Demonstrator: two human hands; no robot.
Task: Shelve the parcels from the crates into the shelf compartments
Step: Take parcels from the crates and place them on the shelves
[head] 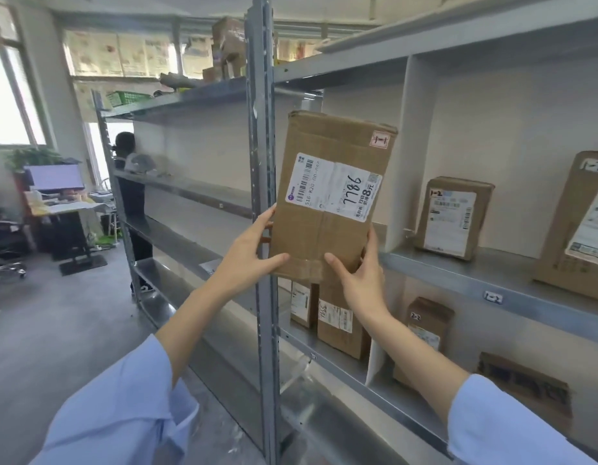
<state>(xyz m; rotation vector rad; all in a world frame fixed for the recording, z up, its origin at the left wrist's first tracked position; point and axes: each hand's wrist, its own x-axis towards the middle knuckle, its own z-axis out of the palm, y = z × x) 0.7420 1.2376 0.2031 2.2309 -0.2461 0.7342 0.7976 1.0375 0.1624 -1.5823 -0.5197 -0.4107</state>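
The brown parcel (324, 139) is held upright at the centre of the frame, in front of the grey shelf post (260, 95). Its white label (334, 187) is handwritten 7786. The left hand (254, 250) grips its lower left edge, thumb across the front. The right hand (361, 280) pinches the lower right corner, thumb in front, fingers behind. To the right, a smaller parcel (453, 216) stands on the shelf board (458, 273).
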